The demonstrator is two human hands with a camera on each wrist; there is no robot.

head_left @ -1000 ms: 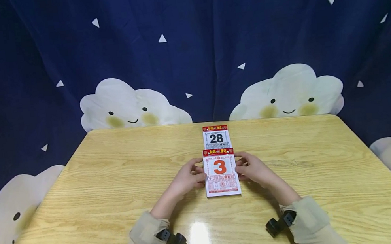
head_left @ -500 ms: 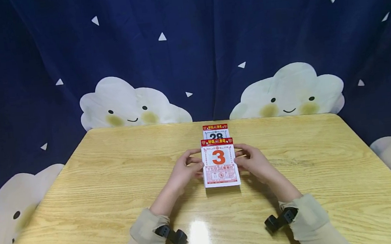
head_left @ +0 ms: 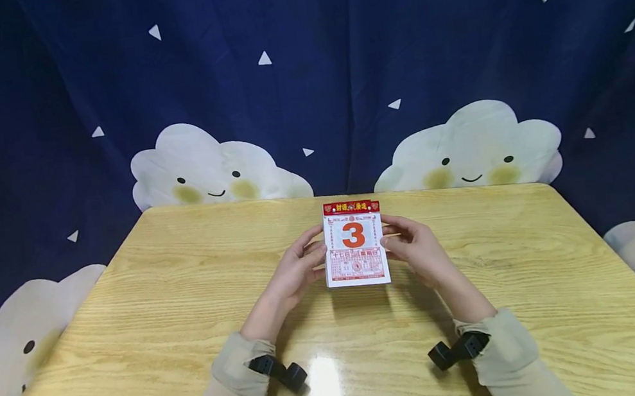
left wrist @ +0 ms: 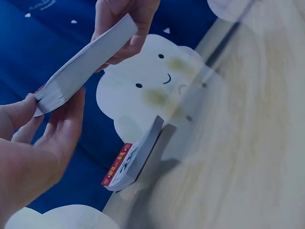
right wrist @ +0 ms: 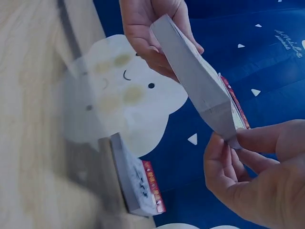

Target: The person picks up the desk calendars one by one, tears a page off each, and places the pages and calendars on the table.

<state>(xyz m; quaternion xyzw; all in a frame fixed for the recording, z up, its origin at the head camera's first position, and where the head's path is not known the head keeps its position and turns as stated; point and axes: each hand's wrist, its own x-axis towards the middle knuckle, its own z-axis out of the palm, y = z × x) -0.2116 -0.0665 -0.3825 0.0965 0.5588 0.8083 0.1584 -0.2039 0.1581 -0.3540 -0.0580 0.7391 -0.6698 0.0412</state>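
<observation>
A thick tear-off calendar block (head_left: 355, 245) with a red header and a big red 3 is held up above the table, tilted toward the head camera. My left hand (head_left: 297, 266) pinches its left edge between thumb and fingers. On the opposite edge my right hand (head_left: 418, 249) grips it the same way. Both wrist views show its white page edges and a gap below it. A second calendar block (left wrist: 138, 155), with a red header and black digits, lies on the table; in the head view the raised one hides it almost wholly.
The light wooden table (head_left: 185, 270) runs back to a dark blue curtain (head_left: 305, 83) with white clouds and small triangles. A bright light reflection shows on the table's front part. Each wrist carries a small black camera (head_left: 284, 374).
Both hands have raised the red 3 calendar block and moved it away from me. The black-numbered block behind, visible with its 28 a second ago, is now covered in the head view.
</observation>
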